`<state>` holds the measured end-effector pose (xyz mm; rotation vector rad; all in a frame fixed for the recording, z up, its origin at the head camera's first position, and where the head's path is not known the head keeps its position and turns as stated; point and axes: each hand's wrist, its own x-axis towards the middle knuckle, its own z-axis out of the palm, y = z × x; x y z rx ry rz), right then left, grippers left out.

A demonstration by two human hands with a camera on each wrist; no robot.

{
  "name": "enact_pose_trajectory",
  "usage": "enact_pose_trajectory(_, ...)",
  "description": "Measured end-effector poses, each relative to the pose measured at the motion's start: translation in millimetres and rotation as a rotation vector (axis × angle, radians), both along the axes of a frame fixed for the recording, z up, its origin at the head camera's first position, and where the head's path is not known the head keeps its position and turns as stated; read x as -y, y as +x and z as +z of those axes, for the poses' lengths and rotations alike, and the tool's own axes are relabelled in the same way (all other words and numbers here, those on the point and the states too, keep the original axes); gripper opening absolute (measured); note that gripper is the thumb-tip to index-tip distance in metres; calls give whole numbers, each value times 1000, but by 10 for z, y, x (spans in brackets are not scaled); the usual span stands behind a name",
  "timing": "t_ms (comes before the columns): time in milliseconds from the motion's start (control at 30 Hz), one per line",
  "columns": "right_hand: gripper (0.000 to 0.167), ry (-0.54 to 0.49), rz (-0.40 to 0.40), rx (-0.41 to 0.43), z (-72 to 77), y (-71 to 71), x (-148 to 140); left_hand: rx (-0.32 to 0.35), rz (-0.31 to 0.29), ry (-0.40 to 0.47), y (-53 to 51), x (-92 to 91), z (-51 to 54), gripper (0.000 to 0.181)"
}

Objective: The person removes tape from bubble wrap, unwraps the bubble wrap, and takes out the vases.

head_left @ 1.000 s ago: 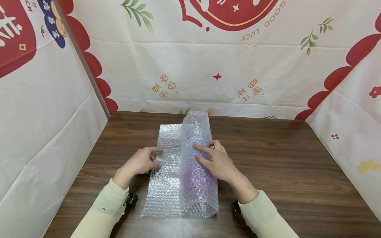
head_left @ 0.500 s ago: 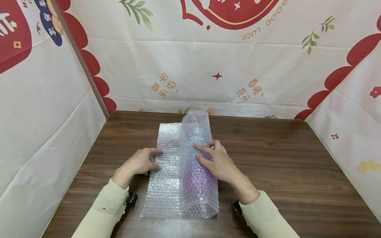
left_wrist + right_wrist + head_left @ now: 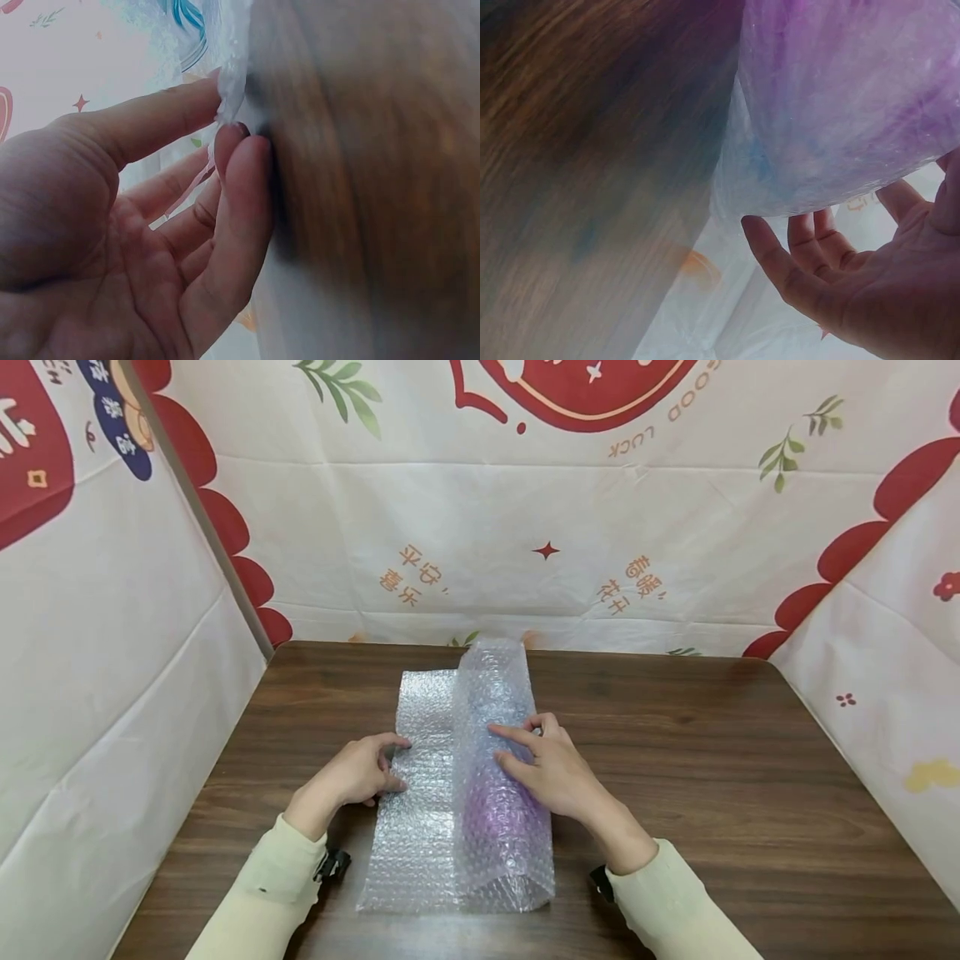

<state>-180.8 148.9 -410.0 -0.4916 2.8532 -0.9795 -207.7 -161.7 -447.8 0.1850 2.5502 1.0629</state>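
Observation:
A sheet of bubble wrap (image 3: 420, 827) lies on the table, its right part folded over a purple and blue item (image 3: 498, 810). That item's kind is hidden by the wrap; teal markings (image 3: 187, 19) show through in the left wrist view. My left hand (image 3: 360, 768) pinches the sheet's left edge, thumb on one side and fingers on the other. My right hand (image 3: 558, 772) rests on the folded roll, with extended fingers on top and other fingers against its right side. In the right wrist view, the palm of this hand stays apart from the purple bundle (image 3: 847, 90).
A dark wooden table (image 3: 697, 793) spreads to both sides of the wrap. White printed cloth (image 3: 480, 527) hangs behind it, and similar cloth stands at the left and right. Dark straps (image 3: 332, 864) show at both wrists.
Both hands and the bubble wrap keep nearly the same places. Only a slight shift of the whole head view shows.

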Motion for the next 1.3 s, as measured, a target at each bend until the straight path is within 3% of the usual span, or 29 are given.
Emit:
enact_pose_trajectory(467,45,138,-72,8,149,55,144,-2,-2,28,-6,9,-28,61)
enact_pose_trajectory(733,73,260,-121,56,246,119,284,0,7,32,-4,4,-42,60)
enact_pose_trajectory(933,81,291,-163,75,250,155,376,3,10,29,-1,6,-53,60)
enact_pose_trajectory(1300,80,290,-210,61,252,164,412,9,-2,31,-5,13,-39,60)
